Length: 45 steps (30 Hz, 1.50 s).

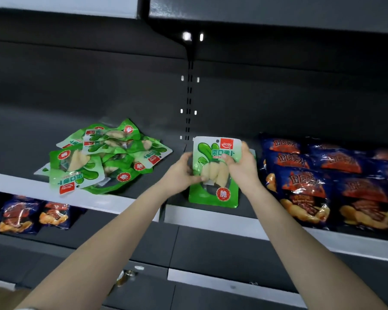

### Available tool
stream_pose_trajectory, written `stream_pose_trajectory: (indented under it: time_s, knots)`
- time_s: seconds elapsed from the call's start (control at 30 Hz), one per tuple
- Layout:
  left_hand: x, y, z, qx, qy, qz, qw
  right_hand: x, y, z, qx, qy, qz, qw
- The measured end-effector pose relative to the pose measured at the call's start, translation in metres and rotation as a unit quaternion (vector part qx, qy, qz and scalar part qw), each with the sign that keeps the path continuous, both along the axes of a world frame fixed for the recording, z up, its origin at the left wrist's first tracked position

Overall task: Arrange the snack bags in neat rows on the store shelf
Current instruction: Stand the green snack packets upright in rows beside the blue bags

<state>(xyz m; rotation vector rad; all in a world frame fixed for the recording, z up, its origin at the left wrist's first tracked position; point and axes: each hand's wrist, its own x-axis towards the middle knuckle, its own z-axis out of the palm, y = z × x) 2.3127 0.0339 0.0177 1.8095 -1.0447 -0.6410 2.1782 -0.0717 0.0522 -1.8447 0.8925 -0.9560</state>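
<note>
Two hands, left hand (181, 172) and right hand (242, 166), grip one green bag (213, 173).

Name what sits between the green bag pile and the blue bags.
Head view: one upright green radish bag, held by left hand and right hand; otherwise bare shelf.

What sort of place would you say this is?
Probably a shop: dark tiered shelving with pale front strips, a heap of identical green snack bags, and dark blue snack bags in rows. The left hand and right hand hold a single green bag.
</note>
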Motion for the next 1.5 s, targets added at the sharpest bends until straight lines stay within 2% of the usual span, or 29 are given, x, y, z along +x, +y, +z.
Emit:
stream_pose_trajectory:
  time_s: [0.07, 0.13, 0.23, 0.3, 0.37, 0.43, 0.47, 0.57, 0.67, 0.83, 1.0, 1.13, 1.3, 1.4, 1.5]
  knots:
    - [-0.015, -0.011, 0.0, 0.016, -0.035, -0.013, 0.999, -0.01, -0.003, -0.003, -0.024, 0.024, -0.024, 0.999]
    - [-0.028, -0.021, 0.0, 0.034, -0.084, -0.012, 0.996, -0.02, -0.003, -0.011, -0.096, 0.019, -0.062, 0.993]
    - [-0.043, -0.035, -0.004, 0.051, -0.121, -0.005, 0.991, -0.031, -0.005, -0.023, -0.282, 0.051, -0.12, 0.951]
    - [-0.047, -0.042, -0.009, 0.067, -0.154, 0.008, 0.986, -0.036, -0.006, -0.028, -0.355, 0.103, -0.093, 0.924]
    - [-0.048, -0.047, -0.012, 0.076, -0.181, 0.022, 0.98, -0.037, -0.003, -0.032, -0.343, 0.217, -0.014, 0.914]
    - [-0.049, -0.051, -0.015, 0.074, -0.202, 0.033, 0.976, -0.038, 0.001, -0.044, -0.291, 0.337, 0.046, 0.894]
    - [-0.049, -0.052, -0.017, 0.073, -0.212, 0.036, 0.974, -0.037, 0.002, -0.051, -0.26, 0.367, 0.057, 0.891]
    - [-0.049, -0.053, -0.023, 0.064, -0.241, 0.046, 0.967, -0.037, 0.0, -0.06, -0.174, 0.386, 0.072, 0.903]
    - [-0.049, -0.051, -0.028, 0.053, -0.261, 0.054, 0.962, -0.036, -0.003, -0.06, -0.153, 0.412, 0.08, 0.895]
    - [-0.05, -0.053, -0.032, 0.049, -0.27, 0.053, 0.96, -0.035, -0.002, -0.058, -0.144, 0.423, 0.078, 0.891]
    - [-0.055, -0.05, -0.027, 0.042, -0.272, 0.031, 0.961, -0.024, 0.003, -0.055, -0.135, 0.458, 0.031, 0.878]
    - [-0.053, -0.05, -0.026, 0.035, -0.258, 0.006, 0.965, -0.02, 0.003, -0.061, -0.167, 0.434, -0.016, 0.885]
    - [-0.052, -0.052, -0.029, 0.097, -0.299, -0.037, 0.948, -0.024, -0.003, -0.061, -0.169, 0.41, -0.014, 0.896]
    - [-0.055, -0.051, -0.028, 0.08, -0.301, -0.02, 0.95, -0.025, -0.002, -0.06, -0.183, 0.382, -0.019, 0.906]
    - [-0.058, -0.049, -0.025, 0.048, -0.311, 0.002, 0.949, -0.028, 0.005, -0.06, -0.241, 0.337, -0.047, 0.909]
